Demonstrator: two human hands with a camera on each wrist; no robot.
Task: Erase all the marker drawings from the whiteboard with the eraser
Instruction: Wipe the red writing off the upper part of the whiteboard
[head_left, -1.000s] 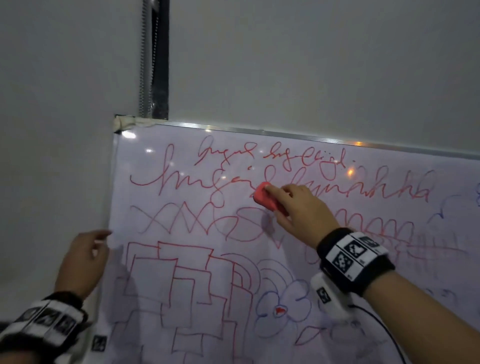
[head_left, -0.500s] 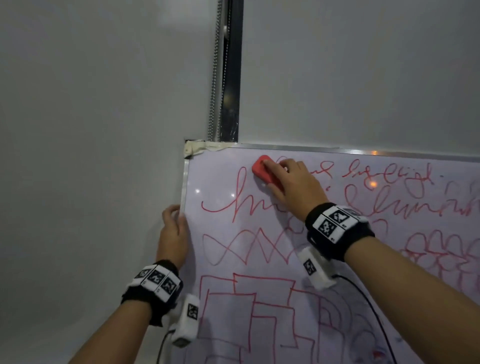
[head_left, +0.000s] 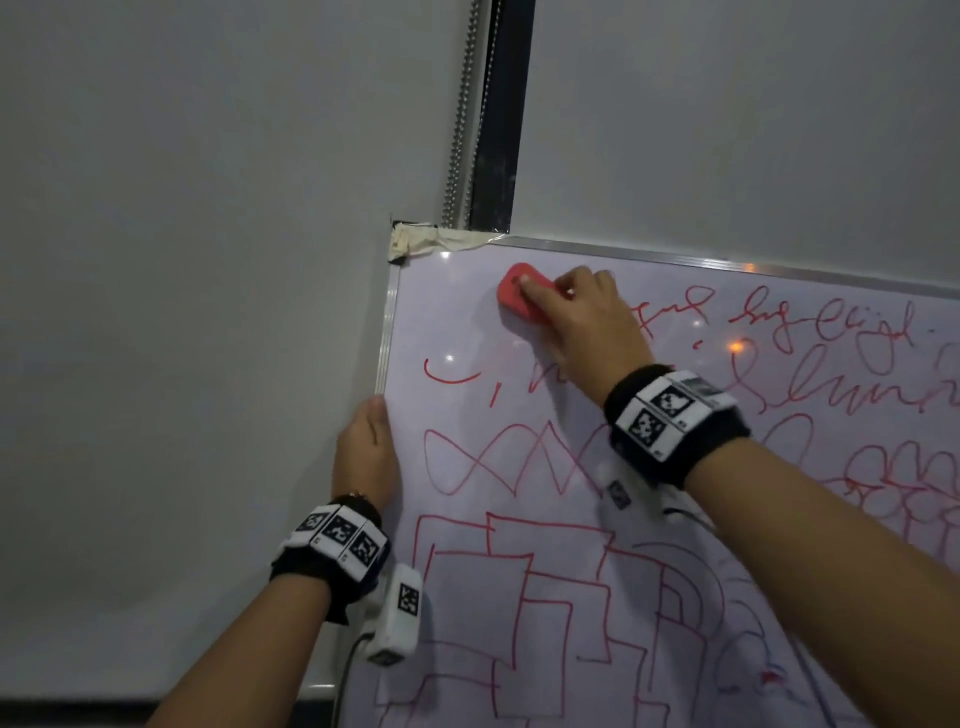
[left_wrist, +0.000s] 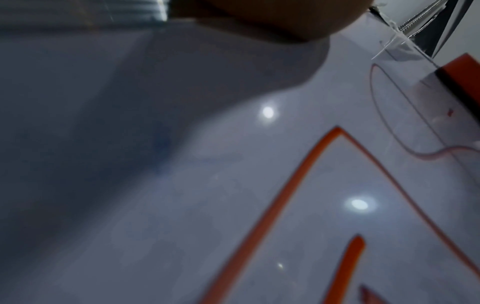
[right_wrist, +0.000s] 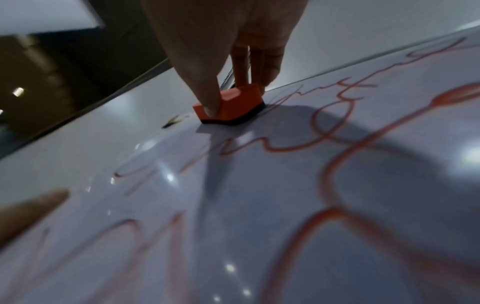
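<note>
Left hand (head_left: 366, 457) sits on the left edge of the whiteboard (head_left: 571, 467), fingers fairly straight along the frame, steadying it; whether the thumb hooks behind the frame cannot be told. The left wrist view shows only glossy board and red lines.

Eraser (head_left: 521, 297) is in the whiteboard's top-left corner, just below the top rail and right of the taped corner (head_left: 431, 240). Its felt face is flat on the board. Right hand (head_left: 582, 322) clamps it: in the right wrist view the thumb is on one side wall of the eraser (right_wrist: 230, 103), fingers (right_wrist: 255, 61) on the far side, a pinch across the short width.

Handling, judged: small foam block, light, slightly squashy, with a dark felt sole. The board is glossy, so the block slides easily; pressure matters more than grip force. Hold it by the side walls as now, low enough to keep the felt flat.

Orientation: the long axis runs diagonally, upper-left to lower-right on the board, the rounded end toward the corner.

The patch around the eraser is clear, with only stray ticks of the red writing (head_left: 779, 322) left below it. Right of the hand the writing is intact, and the scribbles and boxes (head_left: 519, 597) lower down are untouched. Most of the job remains.
</note>
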